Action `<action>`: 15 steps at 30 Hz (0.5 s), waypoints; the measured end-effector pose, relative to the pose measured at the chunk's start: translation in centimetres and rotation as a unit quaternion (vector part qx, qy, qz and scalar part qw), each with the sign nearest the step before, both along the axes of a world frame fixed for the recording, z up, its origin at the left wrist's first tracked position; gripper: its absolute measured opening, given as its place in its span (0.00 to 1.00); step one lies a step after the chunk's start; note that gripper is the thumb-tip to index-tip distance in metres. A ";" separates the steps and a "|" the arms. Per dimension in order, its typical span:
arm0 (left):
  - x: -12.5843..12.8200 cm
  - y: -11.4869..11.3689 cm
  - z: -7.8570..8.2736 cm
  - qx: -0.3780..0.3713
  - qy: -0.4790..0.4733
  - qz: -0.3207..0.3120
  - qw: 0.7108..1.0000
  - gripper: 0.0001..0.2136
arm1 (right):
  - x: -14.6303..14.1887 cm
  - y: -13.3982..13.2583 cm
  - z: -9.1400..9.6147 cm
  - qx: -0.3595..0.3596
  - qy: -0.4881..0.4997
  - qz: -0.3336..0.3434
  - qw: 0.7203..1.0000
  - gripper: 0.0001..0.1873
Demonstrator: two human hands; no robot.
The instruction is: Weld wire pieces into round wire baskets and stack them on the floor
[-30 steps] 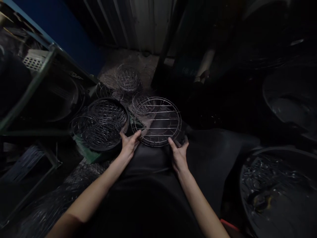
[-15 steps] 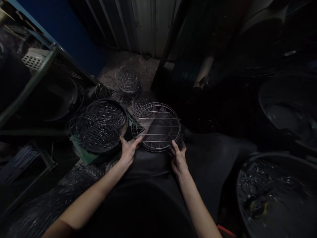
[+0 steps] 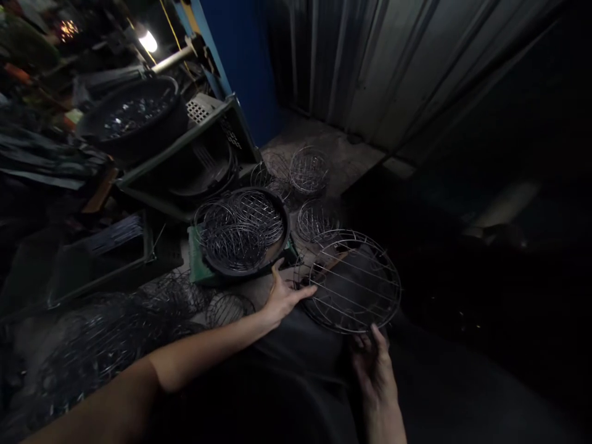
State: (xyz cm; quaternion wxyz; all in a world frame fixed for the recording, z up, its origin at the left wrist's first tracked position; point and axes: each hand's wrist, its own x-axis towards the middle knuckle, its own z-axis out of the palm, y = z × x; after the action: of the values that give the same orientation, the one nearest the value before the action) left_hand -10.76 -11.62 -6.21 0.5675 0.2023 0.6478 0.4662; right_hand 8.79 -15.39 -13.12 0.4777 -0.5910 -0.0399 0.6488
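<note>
A round wire rack (image 3: 354, 280) with parallel cross wires rests on my dark-clothed lap. My left hand (image 3: 283, 297) grips its left rim, thumb raised and fingers along the wire. My right hand (image 3: 374, 364) holds the rack's near rim from below, fingers curled under the edge. Just left of the rack stands a black round tub (image 3: 272, 256) filled with several wire mesh discs.
Small wire baskets (image 3: 309, 168) lie on the floor beyond the tub. A metal frame shelf (image 3: 185, 145) holds a dark basin (image 3: 134, 120) at the left. More tangled wire pieces (image 3: 102, 345) lie at the lower left. A corrugated metal wall (image 3: 393, 68) stands behind.
The view has swung left and upward, so the rack and both hands now sit lower and to the right. Both hands keep their hold on the rack's rim.
</note>
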 end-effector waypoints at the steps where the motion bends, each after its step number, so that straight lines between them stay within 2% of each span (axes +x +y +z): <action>1: -0.4 0.0 0.0 -0.010 -0.005 -0.018 1.000 0.55 | 0.0 0.0 -0.1 -0.006 0.003 -0.021 1.000 0.26; 3: -1.8 0.5 0.3 -0.029 -0.023 -0.064 0.997 0.55 | -0.1 -0.1 -0.3 -0.023 0.013 -0.053 0.998 0.28; 5: -3.6 2.0 0.8 -0.031 -0.017 -0.103 0.994 0.50 | 0.0 -0.2 -0.4 -0.016 0.002 -0.052 0.999 0.29; 7: -5.3 4.7 1.6 -0.004 0.022 -0.126 0.992 0.43 | 0.1 -0.3 -0.3 -0.016 -0.005 -0.050 0.999 0.30; 9: -6.0 8.3 2.7 0.042 0.049 -0.159 0.985 0.42 | 0.1 -0.3 -0.1 -0.021 -0.004 -0.053 0.998 0.34; 12: -5.2 13.8 4.3 0.089 0.044 -0.247 0.964 0.47 | 0.2 0.0 0.4 -0.013 -0.003 -0.044 0.999 0.39; 15: -3.3 17.6 5.1 0.061 0.028 -0.337 0.939 0.49 | 0.4 0.5 1.1 -0.014 -0.012 -0.035 0.999 0.48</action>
State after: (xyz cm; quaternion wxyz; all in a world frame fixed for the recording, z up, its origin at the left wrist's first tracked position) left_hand -14.09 5.98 -1.09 0.6595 0.4559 0.5280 0.2799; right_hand 9.16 -14.91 -12.05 0.4909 -0.6067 -0.0161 0.6251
